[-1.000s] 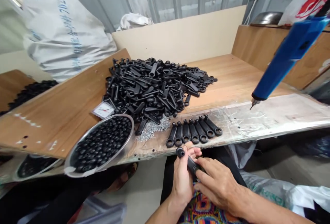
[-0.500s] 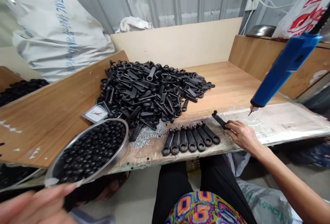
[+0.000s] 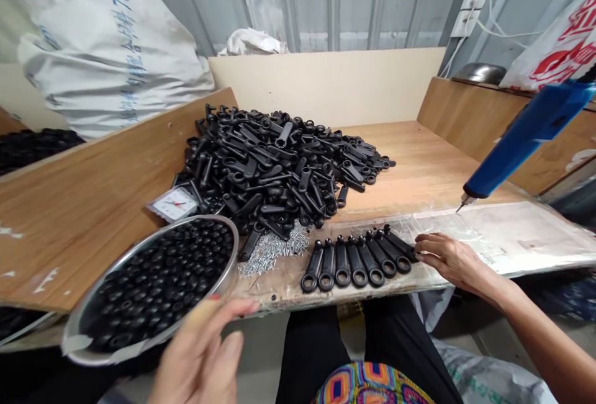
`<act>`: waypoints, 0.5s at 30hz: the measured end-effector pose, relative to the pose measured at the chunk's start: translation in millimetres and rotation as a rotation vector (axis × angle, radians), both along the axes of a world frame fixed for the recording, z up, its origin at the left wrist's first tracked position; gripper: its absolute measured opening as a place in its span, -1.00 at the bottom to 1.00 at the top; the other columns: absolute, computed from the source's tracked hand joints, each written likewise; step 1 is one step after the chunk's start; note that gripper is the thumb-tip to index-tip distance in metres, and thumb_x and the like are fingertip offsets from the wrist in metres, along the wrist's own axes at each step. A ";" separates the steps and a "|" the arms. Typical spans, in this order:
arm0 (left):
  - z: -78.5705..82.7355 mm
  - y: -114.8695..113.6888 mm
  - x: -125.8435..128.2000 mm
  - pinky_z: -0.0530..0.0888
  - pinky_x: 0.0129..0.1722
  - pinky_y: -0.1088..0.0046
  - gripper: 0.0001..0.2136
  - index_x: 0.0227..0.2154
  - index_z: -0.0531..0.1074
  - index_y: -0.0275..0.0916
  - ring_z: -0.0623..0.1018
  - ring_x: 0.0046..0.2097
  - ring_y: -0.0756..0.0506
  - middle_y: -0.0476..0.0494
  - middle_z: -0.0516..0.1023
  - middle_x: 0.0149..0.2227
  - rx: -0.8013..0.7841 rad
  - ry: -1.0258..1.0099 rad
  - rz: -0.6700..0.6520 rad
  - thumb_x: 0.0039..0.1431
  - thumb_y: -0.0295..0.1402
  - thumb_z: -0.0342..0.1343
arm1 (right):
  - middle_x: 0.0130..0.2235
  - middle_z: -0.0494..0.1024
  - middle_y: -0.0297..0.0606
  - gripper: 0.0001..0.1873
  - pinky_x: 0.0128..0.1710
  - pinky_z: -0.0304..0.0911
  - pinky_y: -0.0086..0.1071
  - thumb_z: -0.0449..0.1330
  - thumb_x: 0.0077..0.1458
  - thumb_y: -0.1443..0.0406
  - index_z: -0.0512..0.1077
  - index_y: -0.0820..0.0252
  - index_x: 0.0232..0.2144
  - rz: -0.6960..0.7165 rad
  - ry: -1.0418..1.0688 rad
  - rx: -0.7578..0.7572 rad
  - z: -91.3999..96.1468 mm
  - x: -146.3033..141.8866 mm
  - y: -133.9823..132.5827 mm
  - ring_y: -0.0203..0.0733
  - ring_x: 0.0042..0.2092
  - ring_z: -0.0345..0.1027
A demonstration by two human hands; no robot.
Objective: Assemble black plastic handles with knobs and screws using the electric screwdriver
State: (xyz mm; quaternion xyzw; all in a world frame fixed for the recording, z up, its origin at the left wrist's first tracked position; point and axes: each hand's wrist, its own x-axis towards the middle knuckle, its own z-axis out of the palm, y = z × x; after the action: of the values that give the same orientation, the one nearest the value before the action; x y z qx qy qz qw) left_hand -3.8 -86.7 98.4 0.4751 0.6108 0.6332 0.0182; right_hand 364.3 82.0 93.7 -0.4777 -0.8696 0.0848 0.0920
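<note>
My right hand has its fingers closed on the ring end of a black crank handle, at the right end of a row of several like crank handles. These lie side by side on the front of the bench, ring ends toward me. My left hand hovers in front of the bench edge, beside a metal bowl of round black knobs. Its thumb and forefinger are apart, with nothing seen between them. A pile of small silver pins lies between bowl and row.
A big heap of black crank handles covers the bench's left middle. A blue electric screwdriver hangs at the right, bit downward. A small square clock sits behind the bowl. Wooden side boards and a white sack stand left.
My right hand has brought its crank handle down and close to the end of the row. My left hand has swung in from the lower left, past the bowl's front.
</note>
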 end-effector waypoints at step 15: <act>-77.5 79.0 -27.6 0.53 -0.24 0.53 -0.80 -0.18 0.43 -0.27 0.59 -0.31 -0.04 -0.12 0.59 -0.26 -0.072 0.339 -0.126 0.13 -0.40 0.05 | -0.15 0.51 -0.20 -0.72 -0.13 0.25 -0.24 0.08 0.14 0.23 0.40 0.19 -0.11 -0.253 -0.127 -0.059 21.4 -110.6 155.4 -0.11 -0.12 0.38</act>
State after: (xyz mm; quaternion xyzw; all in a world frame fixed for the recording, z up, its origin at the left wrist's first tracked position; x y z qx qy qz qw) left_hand -31.4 -7.7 20.9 0.6113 0.5965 0.5193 -0.0284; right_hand 253.7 237.4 115.2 -0.5905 -0.8035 0.0676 0.0327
